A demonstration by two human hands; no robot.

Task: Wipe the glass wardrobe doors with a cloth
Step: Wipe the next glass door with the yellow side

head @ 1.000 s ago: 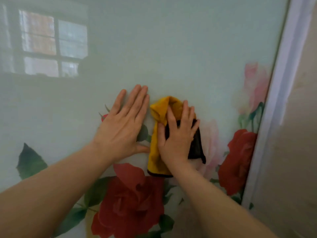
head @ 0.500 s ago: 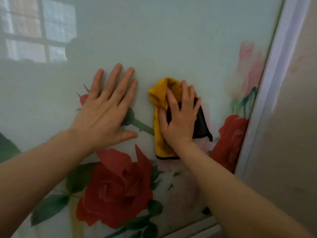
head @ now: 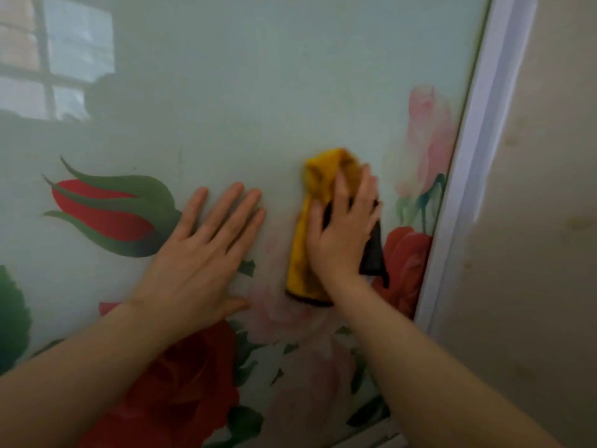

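1. Pressing on the yellow cloth (head: 305, 234), the right hand (head: 342, 234) lies flat over it, on the glass door (head: 258, 92).
2. The right fingers (head: 366, 189) are nearly straight and a little apart. They push the cloth against the glass and do not curl round it. The fingertips look blurry.
3. The cloth is folded up. It is yellow with a dark edge at the bottom, and a black part (head: 373, 253) sticks out on the right side of the hand.
4. The cloth sits on the right part of the door, near the white frame (head: 468, 156). It partly covers a red rose picture (head: 405, 253) just beside the frame.
5. The left hand (head: 200, 260) lies flat on the glass, just to the left of the cloth. It is near the cloth but not touching it.
6. The left fingers (head: 232, 208) are straight, close together and point up. The thumb (head: 237, 305) sticks out to the right.
7. A red bud picture (head: 103, 211) with green leaves is on the glass to the left of the left hand.
8. A big red rose picture (head: 181, 383) is low down, between the two arms.
9. A pale pink rose picture (head: 426, 130) is above the cloth, close to the frame.
10. A window reflection (head: 55, 56) shows in the top left of the glass.
11. A beige wall (head: 542, 221) is to the right of the frame.
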